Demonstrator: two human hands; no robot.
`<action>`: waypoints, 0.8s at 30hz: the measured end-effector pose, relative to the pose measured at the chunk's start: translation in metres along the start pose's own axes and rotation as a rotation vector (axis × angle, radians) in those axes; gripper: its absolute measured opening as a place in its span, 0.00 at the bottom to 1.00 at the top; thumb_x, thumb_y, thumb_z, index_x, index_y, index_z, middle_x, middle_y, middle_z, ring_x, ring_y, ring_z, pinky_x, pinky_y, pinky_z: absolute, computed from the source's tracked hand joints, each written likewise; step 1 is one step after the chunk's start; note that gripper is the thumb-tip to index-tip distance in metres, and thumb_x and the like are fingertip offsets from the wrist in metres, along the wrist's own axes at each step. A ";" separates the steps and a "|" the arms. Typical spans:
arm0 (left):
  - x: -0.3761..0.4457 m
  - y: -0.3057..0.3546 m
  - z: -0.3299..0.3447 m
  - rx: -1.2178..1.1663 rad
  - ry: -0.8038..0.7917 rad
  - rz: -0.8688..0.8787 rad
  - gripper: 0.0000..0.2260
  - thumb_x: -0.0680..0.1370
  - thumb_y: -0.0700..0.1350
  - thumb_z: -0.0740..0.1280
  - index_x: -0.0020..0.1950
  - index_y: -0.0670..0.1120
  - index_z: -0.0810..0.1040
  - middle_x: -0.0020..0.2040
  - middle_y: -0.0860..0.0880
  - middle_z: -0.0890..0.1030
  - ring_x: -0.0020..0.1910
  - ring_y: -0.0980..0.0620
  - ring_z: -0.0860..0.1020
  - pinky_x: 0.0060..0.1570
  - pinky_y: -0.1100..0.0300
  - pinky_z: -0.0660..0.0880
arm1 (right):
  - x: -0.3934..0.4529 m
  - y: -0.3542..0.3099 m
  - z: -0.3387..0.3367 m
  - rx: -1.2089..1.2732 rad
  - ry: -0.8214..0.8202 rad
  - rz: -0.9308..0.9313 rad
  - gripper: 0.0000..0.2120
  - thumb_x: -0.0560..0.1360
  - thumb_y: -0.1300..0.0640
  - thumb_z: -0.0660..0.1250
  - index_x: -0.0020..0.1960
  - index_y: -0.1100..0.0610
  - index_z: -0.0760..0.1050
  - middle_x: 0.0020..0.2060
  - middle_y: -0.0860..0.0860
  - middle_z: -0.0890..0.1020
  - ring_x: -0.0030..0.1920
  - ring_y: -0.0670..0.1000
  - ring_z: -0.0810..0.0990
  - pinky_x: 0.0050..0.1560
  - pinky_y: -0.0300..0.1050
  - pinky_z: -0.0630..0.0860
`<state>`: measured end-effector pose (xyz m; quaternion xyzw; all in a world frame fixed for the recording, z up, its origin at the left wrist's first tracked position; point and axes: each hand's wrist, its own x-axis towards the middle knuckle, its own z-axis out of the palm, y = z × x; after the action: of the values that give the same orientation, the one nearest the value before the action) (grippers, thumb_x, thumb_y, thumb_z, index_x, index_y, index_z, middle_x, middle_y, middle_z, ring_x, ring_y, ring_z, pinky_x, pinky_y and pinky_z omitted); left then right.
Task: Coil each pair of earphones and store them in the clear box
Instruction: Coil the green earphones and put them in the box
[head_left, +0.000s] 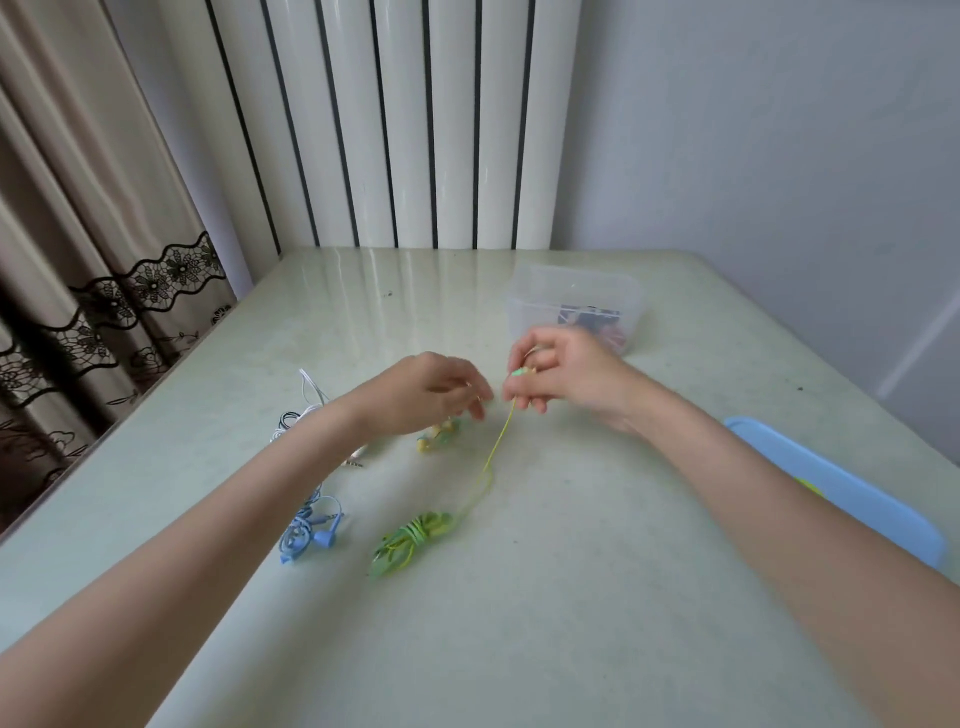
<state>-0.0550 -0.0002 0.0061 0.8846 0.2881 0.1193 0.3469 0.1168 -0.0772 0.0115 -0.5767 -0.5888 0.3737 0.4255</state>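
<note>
A green-yellow pair of earphones (413, 538) lies bundled on the table, its thin cord rising to my right hand (566, 376), which pinches the cord's plug end. My left hand (434, 392) hovers close beside it with fingers curled; whether it holds the cord is unclear. Below my left hand lie the yellow-green earbuds (436, 436). The clear box (574, 301) stands behind my right hand with dark earphones inside. A blue pair (311, 530) and a white pair (304, 410) lie at the left.
A blue lid (841, 493) lies at the table's right edge. A gold jack plug (356, 460) shows under my left forearm. A radiator and a curtain stand behind the pale green table (571, 597).
</note>
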 end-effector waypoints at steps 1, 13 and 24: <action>0.002 0.006 0.002 -0.104 -0.021 0.010 0.09 0.79 0.39 0.59 0.54 0.44 0.77 0.43 0.50 0.81 0.35 0.64 0.74 0.38 0.72 0.70 | -0.001 -0.005 -0.008 0.067 0.039 -0.005 0.10 0.69 0.72 0.68 0.39 0.60 0.70 0.31 0.58 0.79 0.25 0.45 0.77 0.28 0.34 0.73; 0.057 0.048 0.037 -0.549 0.182 0.046 0.08 0.74 0.38 0.67 0.52 0.43 0.74 0.40 0.50 0.79 0.36 0.60 0.78 0.36 0.70 0.75 | -0.003 -0.002 -0.058 0.006 0.260 -0.005 0.03 0.70 0.68 0.69 0.37 0.66 0.77 0.21 0.49 0.78 0.21 0.44 0.73 0.28 0.33 0.74; 0.083 -0.002 0.061 -0.557 0.419 -0.111 0.07 0.72 0.35 0.70 0.39 0.46 0.76 0.33 0.49 0.77 0.25 0.63 0.75 0.38 0.67 0.74 | 0.024 0.059 -0.057 -0.497 0.348 0.048 0.02 0.69 0.65 0.70 0.39 0.62 0.81 0.33 0.53 0.81 0.27 0.37 0.75 0.33 0.27 0.69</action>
<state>0.0368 0.0166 -0.0389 0.6953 0.3572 0.3532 0.5139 0.1913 -0.0529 -0.0211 -0.7322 -0.5666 0.1238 0.3571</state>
